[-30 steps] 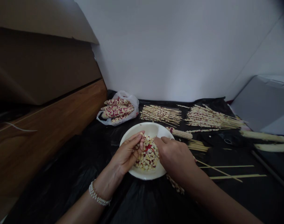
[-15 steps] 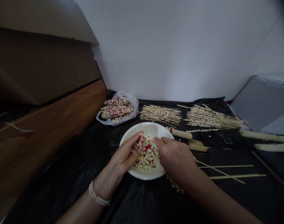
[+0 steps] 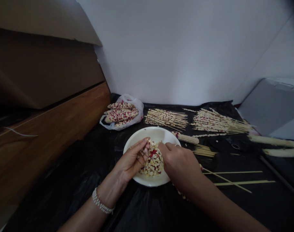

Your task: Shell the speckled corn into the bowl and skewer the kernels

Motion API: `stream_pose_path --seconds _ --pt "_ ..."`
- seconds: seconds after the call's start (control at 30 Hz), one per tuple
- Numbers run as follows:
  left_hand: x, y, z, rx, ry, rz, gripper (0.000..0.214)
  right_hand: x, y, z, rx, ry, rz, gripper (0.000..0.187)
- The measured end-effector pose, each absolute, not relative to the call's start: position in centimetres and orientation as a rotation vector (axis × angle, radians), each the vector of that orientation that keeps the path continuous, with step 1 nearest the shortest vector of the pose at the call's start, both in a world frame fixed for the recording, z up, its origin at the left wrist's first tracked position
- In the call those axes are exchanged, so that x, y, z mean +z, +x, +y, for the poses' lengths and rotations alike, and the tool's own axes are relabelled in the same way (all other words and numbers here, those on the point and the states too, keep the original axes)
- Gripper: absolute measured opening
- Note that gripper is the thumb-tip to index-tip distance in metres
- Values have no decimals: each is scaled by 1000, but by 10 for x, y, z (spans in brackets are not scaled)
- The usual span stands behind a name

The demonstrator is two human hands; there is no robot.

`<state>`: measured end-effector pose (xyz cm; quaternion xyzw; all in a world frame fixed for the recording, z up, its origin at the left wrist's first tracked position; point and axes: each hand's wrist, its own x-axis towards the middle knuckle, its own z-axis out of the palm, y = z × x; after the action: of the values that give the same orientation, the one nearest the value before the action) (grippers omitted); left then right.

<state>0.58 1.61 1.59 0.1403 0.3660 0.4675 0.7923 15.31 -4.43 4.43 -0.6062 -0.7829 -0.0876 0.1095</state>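
Observation:
My left hand [image 3: 134, 159], a beaded bracelet on its wrist, is over the left side of a white bowl [image 3: 130, 145]. Its thumb and forefinger pinch a corn kernel, with more kernels in the curled fingers. Over the bowl's right side my right hand [image 3: 179, 161] is closed round a thin wooden skewer [image 3: 228, 178]. The skewer's bare end sticks out past the wrist, and kernels show on it by the hand; its front end is hidden by my fingers. Loose cream and dark red corn kernels [image 3: 151, 167] lie in the bowl.
Behind the bowl, a plastic bag [image 3: 137, 106] holds speckled corn cobs [image 3: 122, 114]. Two piles of kernel-threaded skewers [image 3: 165, 117] [image 3: 212, 120] lie along the wall. Rightward are a partly stripped cob [image 3: 188, 138], bare skewers [image 3: 205, 150] and two pale cobs [image 3: 274, 141] on black plastic sheeting [image 3: 89, 180].
Both hands stay over the bowl. My right hand has turned slightly, and the skewer's bare end has dipped a little. The left fingertips have shifted slightly right.

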Motion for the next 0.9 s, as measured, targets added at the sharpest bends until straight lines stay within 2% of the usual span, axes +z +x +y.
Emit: stream_pose_path --seconds 0.4,0.6,0.67,0.77,0.9 --pt "19 9 15 1059 300 874 12 38 150 -41 -283 -1778 -2286 24" --pt "31 -5 25 1202 220 878 12 50 161 -43 -385 -1929 -2270 51" --pt "34 -9 28 1216 181 874 12 61 171 -45 -302 -2028 -2259 48" --pt "37 -14 30 1209 140 858 11 77 191 -51 -111 -2149 -2285 20" --pt "36 -19 29 1166 83 820 11 93 212 -65 14 -1970 -2334 25"
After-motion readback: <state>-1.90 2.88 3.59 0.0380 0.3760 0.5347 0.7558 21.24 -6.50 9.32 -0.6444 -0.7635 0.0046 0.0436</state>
